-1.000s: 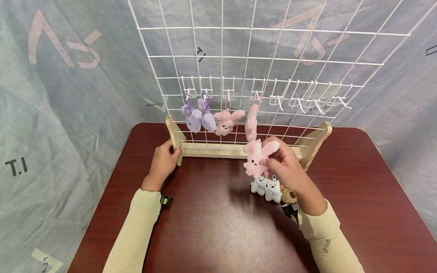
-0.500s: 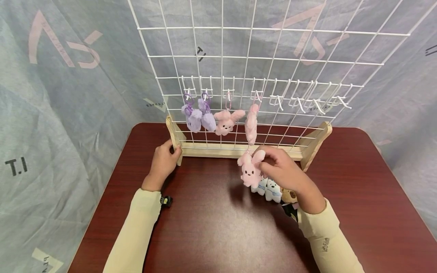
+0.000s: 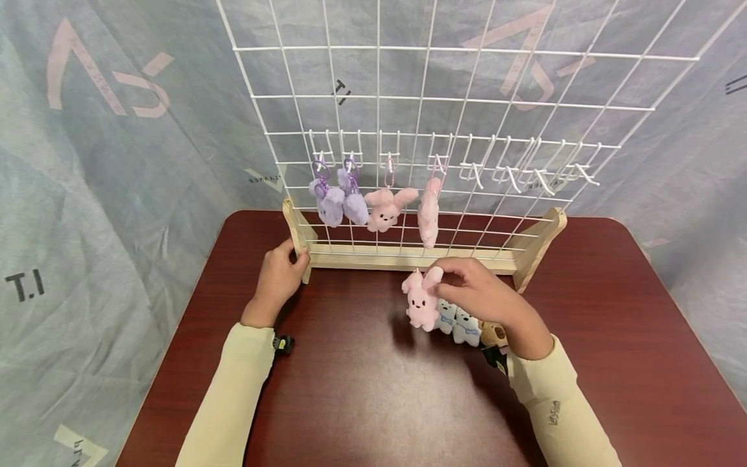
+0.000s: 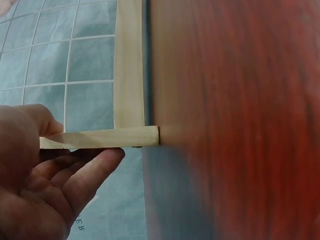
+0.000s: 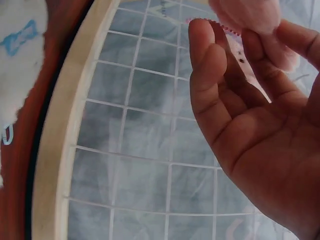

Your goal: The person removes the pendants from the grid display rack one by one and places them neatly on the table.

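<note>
- A light pinch at the ear seems enough for the soft bunny (image 3: 421, 305); squeezing harder would likely just flatten it.
- The chain (image 5: 225, 27) is best left free of the bent fingers, where it could easily get trapped or twisted.
- Any lift is best slow: the hung bunny (image 3: 428, 214), above and beyond the right fingers, could be knocked.
- The left hand (image 3: 281, 279) does best to brace the rack (image 4: 100, 139) without tugging; its thumb and fingers are clamped on the leg from opposite sides.
- The right hand (image 3: 481, 288) has thumb and forefinger pinching the bunny's ear, the other fingers bent.
- The bunny is just left of those fingertips, upright, seemingly off the table (image 3: 362, 389).
- White toys (image 3: 467, 327) lie below the right fingers, one partly hidden behind the bunny.
</note>
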Tool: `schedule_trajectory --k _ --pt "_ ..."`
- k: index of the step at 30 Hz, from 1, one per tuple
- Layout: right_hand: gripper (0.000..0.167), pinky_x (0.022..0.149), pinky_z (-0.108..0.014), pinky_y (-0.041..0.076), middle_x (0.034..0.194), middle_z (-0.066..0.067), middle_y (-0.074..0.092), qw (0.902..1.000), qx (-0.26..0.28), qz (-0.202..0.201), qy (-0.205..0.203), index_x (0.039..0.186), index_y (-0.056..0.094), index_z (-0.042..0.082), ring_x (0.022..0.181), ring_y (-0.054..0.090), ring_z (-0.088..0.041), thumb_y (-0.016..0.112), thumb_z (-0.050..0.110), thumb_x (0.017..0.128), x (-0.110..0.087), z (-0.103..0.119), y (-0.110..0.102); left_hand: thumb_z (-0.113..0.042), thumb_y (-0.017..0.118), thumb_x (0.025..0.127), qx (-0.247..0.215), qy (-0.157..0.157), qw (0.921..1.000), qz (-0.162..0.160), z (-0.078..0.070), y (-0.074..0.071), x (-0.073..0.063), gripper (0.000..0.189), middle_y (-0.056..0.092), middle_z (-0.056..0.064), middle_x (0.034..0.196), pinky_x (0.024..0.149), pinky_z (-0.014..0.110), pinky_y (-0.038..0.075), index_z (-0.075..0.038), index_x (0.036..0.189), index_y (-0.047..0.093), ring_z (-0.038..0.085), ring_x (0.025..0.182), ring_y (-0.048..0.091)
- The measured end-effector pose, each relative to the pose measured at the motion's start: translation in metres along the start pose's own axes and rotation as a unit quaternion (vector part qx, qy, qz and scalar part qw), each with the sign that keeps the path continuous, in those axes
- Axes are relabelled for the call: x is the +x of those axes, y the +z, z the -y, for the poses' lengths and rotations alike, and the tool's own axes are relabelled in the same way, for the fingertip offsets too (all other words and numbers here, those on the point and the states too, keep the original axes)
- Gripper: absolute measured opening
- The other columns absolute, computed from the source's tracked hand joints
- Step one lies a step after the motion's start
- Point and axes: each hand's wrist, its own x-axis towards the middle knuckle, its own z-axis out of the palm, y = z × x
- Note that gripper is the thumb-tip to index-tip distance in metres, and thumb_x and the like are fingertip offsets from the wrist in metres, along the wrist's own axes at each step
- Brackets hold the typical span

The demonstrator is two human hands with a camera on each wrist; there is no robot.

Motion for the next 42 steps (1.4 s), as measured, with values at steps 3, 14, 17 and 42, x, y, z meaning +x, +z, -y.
schedule_trajectory --k 3,14,17,42 --pt "0.013 0.069 -0.026 0.051 0.083 0.005 0.063 0.9996 -0.025 0.015 0.003 0.098 0.073 0.019 0.076 0.057 -0.009 0.065 0.009 0.099 0.002 -0.004 0.000 -0.025 0.059 0.107 0.001 0.007 1.0000 -0.001 0.001 0.000 0.001 0.036 0.077 0.023 0.118 0.085 0.055 0.059 -0.005 0.136 0.068 0.035 0.094 0.077" --pt "0.013 0.069 -0.027 0.051 0.080 0.006 0.061 0.9978 -0.036 0.048 0.028 0.094 0.073 0.021 0.074 0.057 -0.010 0.065 0.012 0.098 0.010 -0.023 -0.001 -0.027 0.058 0.108 0.003 0.012 0.9999 -0.001 0.002 -0.001 0.003 0.036 0.078 0.022 0.112 0.083 0.054 0.060 -0.005 0.136 0.067 0.034 0.088 0.078" --pt "0.015 0.071 -0.026 0.052 0.082 0.006 0.064 0.9972 -0.032 0.057 0.035 0.094 0.075 0.021 0.076 0.058 -0.010 0.065 0.011 0.098 0.011 -0.028 -0.001 -0.027 0.058 0.108 0.001 0.011 0.9999 0.001 0.001 -0.001 0.002 0.037 0.079 0.022 0.111 0.084 0.054 0.060 -0.005 0.137 0.067 0.033 0.089 0.078" --pt "0.011 0.069 -0.031 0.050 0.077 -0.010 0.061 0.9839 -0.022 0.129 0.122 0.101 0.072 0.012 0.070 0.058 -0.019 0.064 0.019 0.103 0.020 -0.067 0.010 -0.027 0.057 0.109 -0.011 0.007 0.9999 0.010 0.004 -0.001 -0.001 0.040 0.079 0.021 0.111 0.083 0.054 0.061 -0.005 0.141 0.065 0.032 0.086 0.078"
